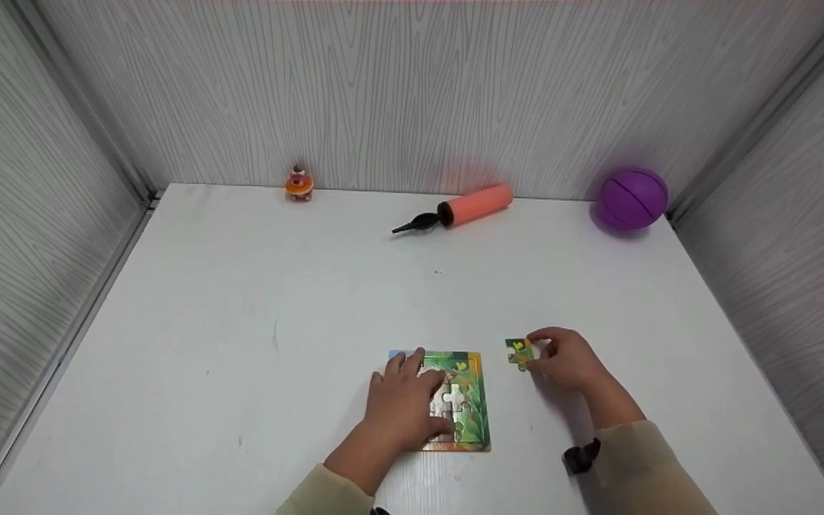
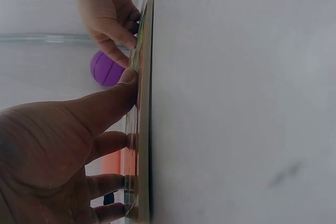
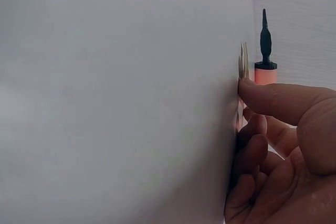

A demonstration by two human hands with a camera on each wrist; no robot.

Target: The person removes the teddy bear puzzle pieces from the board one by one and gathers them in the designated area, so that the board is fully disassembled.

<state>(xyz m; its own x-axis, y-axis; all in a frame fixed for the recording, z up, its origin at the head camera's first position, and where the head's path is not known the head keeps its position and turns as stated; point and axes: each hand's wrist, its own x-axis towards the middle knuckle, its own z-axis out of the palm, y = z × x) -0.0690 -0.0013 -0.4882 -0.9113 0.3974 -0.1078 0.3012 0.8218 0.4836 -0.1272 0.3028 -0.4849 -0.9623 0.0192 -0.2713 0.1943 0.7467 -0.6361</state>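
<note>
A small jigsaw puzzle in a flat tray lies near the front middle of the table, printed in green, orange and blue. My left hand rests on it with fingers spread, covering much of its left side. Between the thumb and fingers, a pale piece-shaped patch shows in the picture. To the right of the tray, my right hand pinches a green and yellow jigsaw piece by its right side, at or close to the tabletop. From the left wrist, the tray's thin edge appears side-on, the left fingertips touching its top.
Along the back wall stand a small orange-and-red toy figure, a coral hand pump with a black nozzle, and a purple ball in the right corner. Grey wood-grain panels enclose the white table at left, back and right.
</note>
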